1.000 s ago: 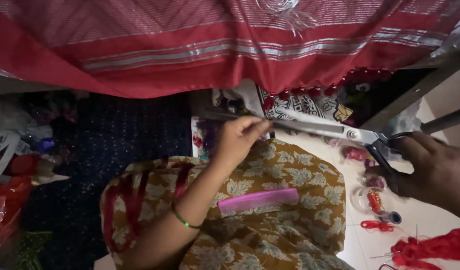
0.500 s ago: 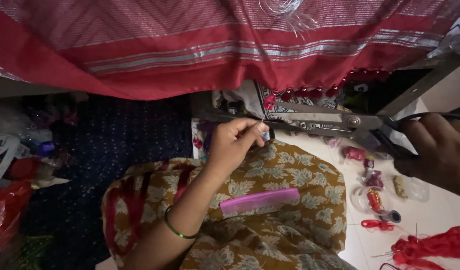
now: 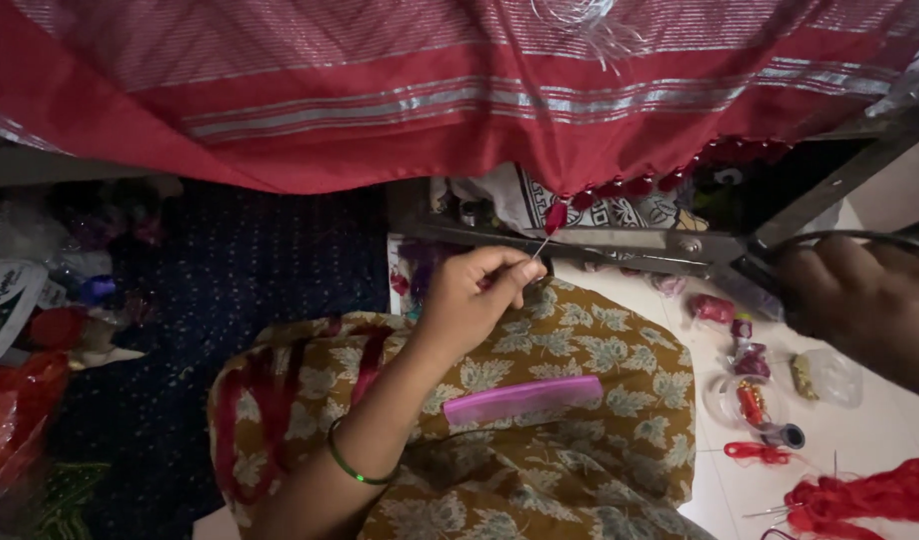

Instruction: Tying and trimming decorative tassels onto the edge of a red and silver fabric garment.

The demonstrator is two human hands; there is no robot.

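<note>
- Left hand (image 3: 475,300) pinches a thin thread or needle (image 3: 542,247) between thumb and fingertips; the strand runs up to a small red tassel bead (image 3: 557,215) hanging from the edge of the red woven cloth with silver stripes (image 3: 460,100).
- Right hand (image 3: 865,300) is closed through the dark handles of a pair of large steel scissors (image 3: 620,245); the blades lie level, just under the cloth's hem and just above the left hand's fingertips.
- Compared with a second ago: the scissors have swung from a slanted line to nearly flat, and the blades now reach farther left, past the pinched strand.
- The left hand has drawn slightly down and closer to the lap; the strand now reads taut, where earlier the fingers sat up against the blade.
- Judgement: the blades look lined up with the strand between tassel and fingers, so a cut at the tassel's tail seems to be the step in hand. Cannot tell whether the blades are parted or shut along the strand.
- A row of finished red tassels (image 3: 700,170) hangs along the hem to the right.
- Pink plastic comb (image 3: 522,399) rests on the mustard floral fabric (image 3: 580,450) across the lap, unmoved.
- Green bangle (image 3: 360,468) on the left wrist.
- Red thread bundle (image 3: 870,495) and small bead packets (image 3: 750,400) lie on the pale floor at right.
</note>
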